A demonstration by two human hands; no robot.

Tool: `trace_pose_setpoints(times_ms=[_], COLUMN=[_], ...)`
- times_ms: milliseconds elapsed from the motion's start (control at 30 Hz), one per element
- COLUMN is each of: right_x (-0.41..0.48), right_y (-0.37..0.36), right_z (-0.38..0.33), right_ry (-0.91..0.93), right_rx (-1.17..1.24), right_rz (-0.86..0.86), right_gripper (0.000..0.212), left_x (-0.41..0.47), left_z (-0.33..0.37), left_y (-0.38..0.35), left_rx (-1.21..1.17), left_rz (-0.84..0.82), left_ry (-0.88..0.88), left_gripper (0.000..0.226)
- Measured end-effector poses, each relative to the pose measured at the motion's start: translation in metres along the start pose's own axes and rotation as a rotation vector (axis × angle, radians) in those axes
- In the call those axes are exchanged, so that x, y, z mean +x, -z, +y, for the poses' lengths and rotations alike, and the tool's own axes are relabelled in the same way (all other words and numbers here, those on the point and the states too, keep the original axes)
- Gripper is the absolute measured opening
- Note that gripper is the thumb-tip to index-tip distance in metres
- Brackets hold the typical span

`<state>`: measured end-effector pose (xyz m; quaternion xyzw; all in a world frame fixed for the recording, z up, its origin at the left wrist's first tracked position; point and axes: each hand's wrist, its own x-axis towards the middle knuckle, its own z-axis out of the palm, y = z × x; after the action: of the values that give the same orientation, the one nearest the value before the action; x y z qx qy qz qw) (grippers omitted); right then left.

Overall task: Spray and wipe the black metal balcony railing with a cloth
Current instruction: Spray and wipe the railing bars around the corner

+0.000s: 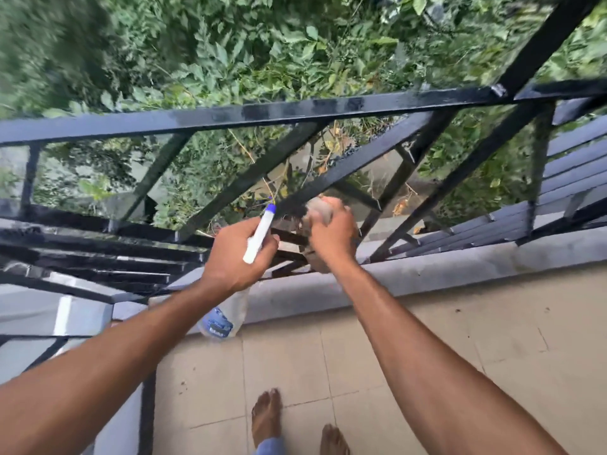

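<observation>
Wiping stage, by the look of it: right hand (331, 233) is clenching a bunched cloth (318, 208) against the lower end of a diagonal bar of the black railing (295, 110), the cloth bulging just beyond the fingertips and blurred. The left hand (235, 257) is gripping the spray bottle (258, 236), fingers curled round its neck, nozzle poking up past the knuckles just beside that bar, body hanging below the wrist. Best approach, I judge, is wrapping the cloth round every face of the bar and running it into the joint beneath the fingers.
</observation>
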<state>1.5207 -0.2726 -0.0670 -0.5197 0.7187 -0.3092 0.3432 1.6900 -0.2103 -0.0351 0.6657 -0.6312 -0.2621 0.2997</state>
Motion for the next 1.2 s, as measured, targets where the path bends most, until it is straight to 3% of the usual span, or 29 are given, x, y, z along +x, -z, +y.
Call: trace_pose_setpoints(times_ms=[67, 167, 300, 400, 567, 833, 1033, 1200], right_x=[0.013, 0.027, 0.006, -0.003, 0.028, 0.030, 0.052, 0.044], right_y=[0.010, 0.016, 0.005, -0.004, -0.003, -0.025, -0.024, -0.020], right_z=[0.020, 0.035, 0.003, 0.008, 0.063, 0.070, 0.088, 0.075], right_ry=[-0.140, -0.184, 0.051, 0.110, -0.338, -0.589, -0.760, -0.758], right_rx=[-0.036, -0.157, -0.056, 0.033, 0.191, 0.624, 0.739, 0.776], right_rz=[0.017, -0.011, -0.096, -0.024, 0.163, 0.324, 0.380, 0.344], right_gripper=[0.022, 0.025, 0.026, 0.026, 0.019, 0.028, 0.024, 0.011], left_x=[-0.003, -0.006, -0.005, -0.003, 0.001, -0.002, 0.000, 0.008], left_z=[0.000, 0.005, 0.014, 0.023, 0.032, 0.025, 0.017, 0.017], left_y=[-0.005, -0.013, -0.022, -0.029, -0.038, -0.058, -0.071, -0.071], left_rx=[-0.032, -0.069, -0.137, -0.159, -0.171, -0.176, -0.195, -0.186], left_rz=[0.013, 0.052, 0.065, 0.050, 0.037, 0.023, -0.022, -0.028], left_ry=[0.020, 0.028, 0.007, -0.007, -0.038, 0.004, -0.014, -0.011], left_gripper=[0.030, 0.029, 0.028, 0.025, 0.025, 0.024, 0.024, 0.025])
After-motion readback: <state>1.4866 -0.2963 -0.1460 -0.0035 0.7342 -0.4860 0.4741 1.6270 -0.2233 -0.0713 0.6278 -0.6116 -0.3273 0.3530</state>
